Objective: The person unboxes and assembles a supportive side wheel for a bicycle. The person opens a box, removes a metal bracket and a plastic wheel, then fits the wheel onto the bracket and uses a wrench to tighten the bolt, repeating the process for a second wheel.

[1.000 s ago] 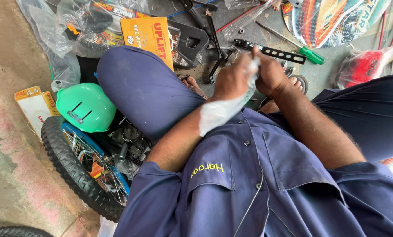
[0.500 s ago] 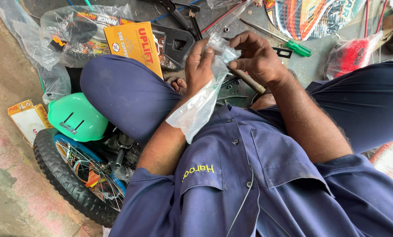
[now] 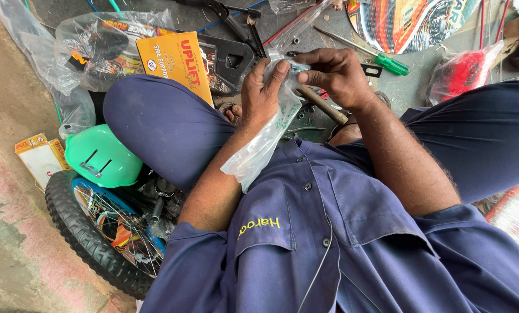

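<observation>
I sit on the floor in blue overalls, knees spread. My left hand (image 3: 262,93) and my right hand (image 3: 336,75) both pinch the top of a clear plastic bag (image 3: 262,145), which hangs down over my left forearm toward my chest. The fingertips of both hands meet at the bag's mouth. What is inside the bag cannot be made out. A wooden handle (image 3: 323,105) lies on the floor just under my right hand.
A small bicycle wheel (image 3: 97,232) and a green plastic part (image 3: 100,156) lie at my left knee. An orange box (image 3: 178,61), plastic wrapping (image 3: 91,46), black metal parts (image 3: 230,58), a green-handled screwdriver (image 3: 390,62) and a red bagged item (image 3: 462,75) are spread on the floor ahead.
A black slotted metal strip near my hands a second ago is gone from them. Both hands have closed together on the mouth of the plastic bag, which now hangs longer.
</observation>
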